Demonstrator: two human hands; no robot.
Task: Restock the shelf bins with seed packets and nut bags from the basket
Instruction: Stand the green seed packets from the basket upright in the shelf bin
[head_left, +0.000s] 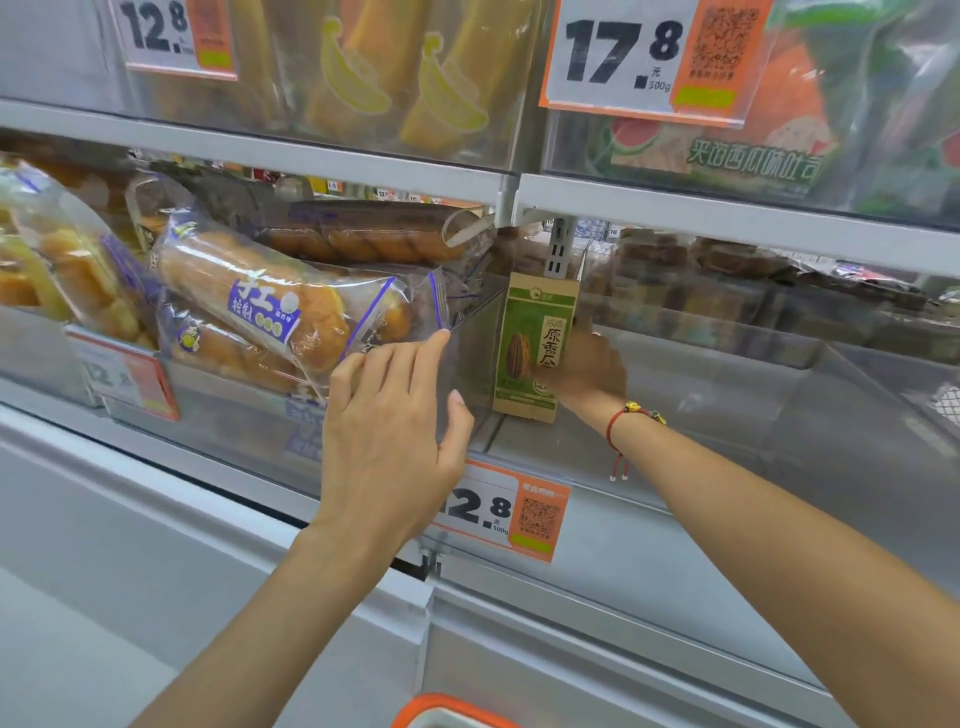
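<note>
Clear shelf bin (701, 415) holding one seed packet (535, 348), upright against its left wall. Bin to its left (234, 410): bagged fried dough twists (270, 306), piled. Packet: tan paper, green panel, a striped seed pictured, dark characters down its right side. Right hand (587, 369), inside the bin, grips the packet's right edge. Left hand (395, 431), fingers straight and loosely spread, touches the dividing wall left of the packet. Price tag (511, 512) hangs below; orange basket rim (447, 712) lowest.

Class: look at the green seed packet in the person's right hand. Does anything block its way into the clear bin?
Nothing visible does. The right hand already holds the seed packet upright inside the clear bin, against its left wall; the left hand rests outside on that wall.
</note>
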